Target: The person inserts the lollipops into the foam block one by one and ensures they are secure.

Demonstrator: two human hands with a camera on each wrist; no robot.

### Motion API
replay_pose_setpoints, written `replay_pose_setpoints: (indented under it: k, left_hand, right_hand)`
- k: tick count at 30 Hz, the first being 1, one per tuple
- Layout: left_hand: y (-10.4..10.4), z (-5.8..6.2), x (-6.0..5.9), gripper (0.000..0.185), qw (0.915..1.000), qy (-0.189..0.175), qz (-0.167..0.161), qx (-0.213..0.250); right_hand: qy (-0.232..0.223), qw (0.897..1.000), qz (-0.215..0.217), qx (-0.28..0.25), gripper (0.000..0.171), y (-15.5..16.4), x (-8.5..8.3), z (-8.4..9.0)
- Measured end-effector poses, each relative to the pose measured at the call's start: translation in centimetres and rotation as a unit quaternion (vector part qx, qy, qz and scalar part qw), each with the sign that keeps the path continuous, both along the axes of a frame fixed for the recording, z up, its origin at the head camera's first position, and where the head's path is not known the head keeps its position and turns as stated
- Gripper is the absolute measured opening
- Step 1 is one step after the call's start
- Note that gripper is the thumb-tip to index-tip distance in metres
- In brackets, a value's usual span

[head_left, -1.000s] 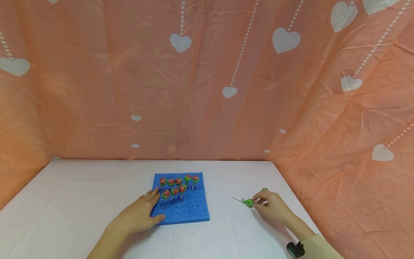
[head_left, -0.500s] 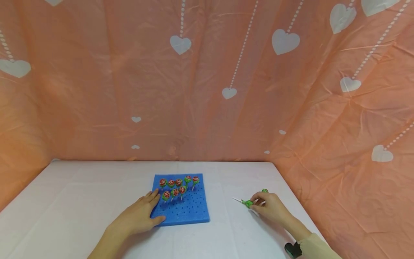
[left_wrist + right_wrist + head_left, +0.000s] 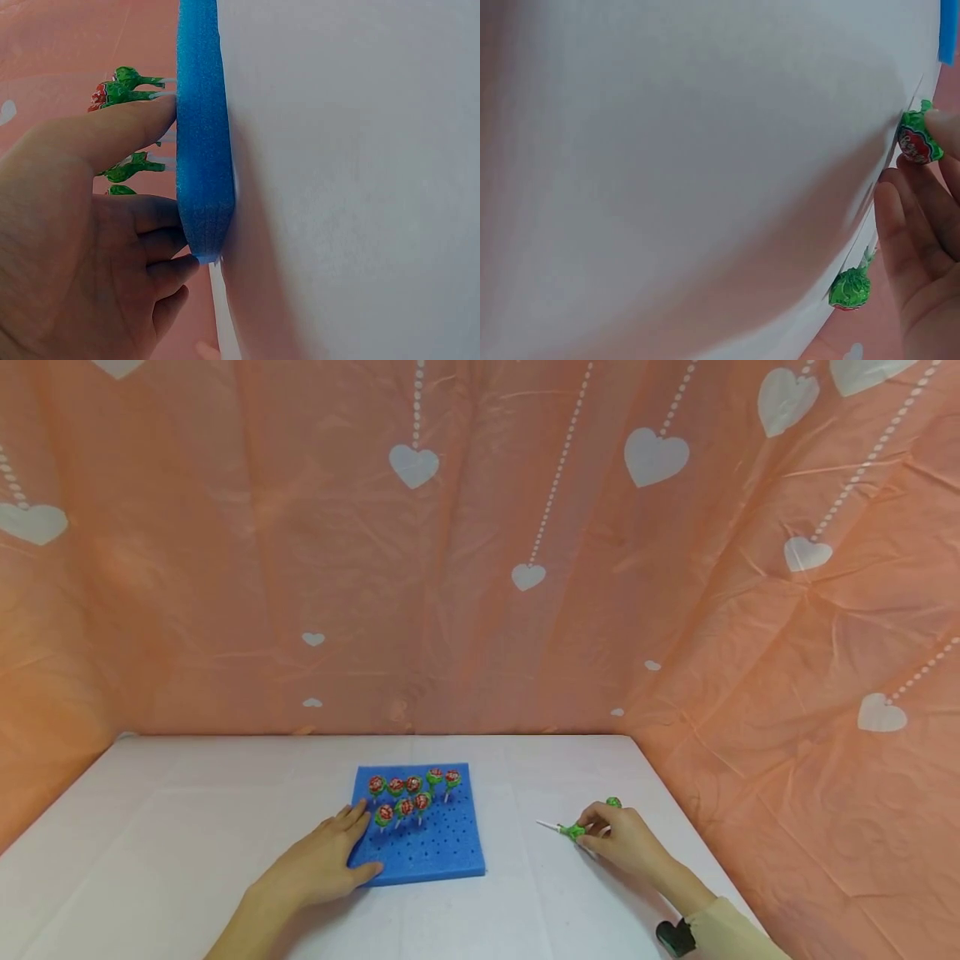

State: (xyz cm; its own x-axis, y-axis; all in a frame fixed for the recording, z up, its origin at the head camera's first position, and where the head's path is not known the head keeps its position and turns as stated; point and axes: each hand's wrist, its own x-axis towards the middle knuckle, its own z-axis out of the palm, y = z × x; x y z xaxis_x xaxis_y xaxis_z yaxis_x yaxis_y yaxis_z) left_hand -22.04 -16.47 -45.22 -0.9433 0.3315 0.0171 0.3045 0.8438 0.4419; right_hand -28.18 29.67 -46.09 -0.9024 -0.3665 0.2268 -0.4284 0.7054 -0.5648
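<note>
A blue foam board (image 3: 442, 847) with rows of holes lies on the white table (image 3: 187, 827). Several red-and-green wrapped lollipops (image 3: 411, 793) stand in its far rows. My left hand (image 3: 333, 856) rests flat on the board's near left corner, the thumb along the front edge. In the left wrist view the fingers (image 3: 112, 135) lie over the foam edge (image 3: 201, 150). My right hand (image 3: 603, 835) pinches the head of a green lollipop (image 3: 576, 832) that lies on the table, stick pointing left. The right wrist view shows that lollipop (image 3: 917, 140) at my fingertips (image 3: 900, 210).
A second loose lollipop (image 3: 613, 802) lies just beyond my right hand, and shows as a green lollipop head (image 3: 850, 287) in the right wrist view. An orange curtain with white hearts (image 3: 525, 568) encloses the table at the back and both sides.
My right hand's fingers have closed a little more over the lollipop's head. The left hand and the board have stayed put.
</note>
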Motion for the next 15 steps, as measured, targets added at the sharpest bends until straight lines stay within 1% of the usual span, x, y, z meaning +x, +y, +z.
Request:
replay_pose_setpoints:
  k: [7, 15]
  left_hand:
    - [-0.12, -0.13, -0.02, 0.083, 1.0000, 0.006, -0.005, -0.002]
    - [-0.04, -0.18, -0.08, 0.083, 1.0000, 0.006, -0.006, -0.001]
  right_hand:
    - [0.003, 1.000, 0.002, -0.006, 0.014, 0.02, 0.01, -0.04]
    - [0.014, 0.999, 0.003, -0.044, 0.015, -0.44, 0.09, 0.04]
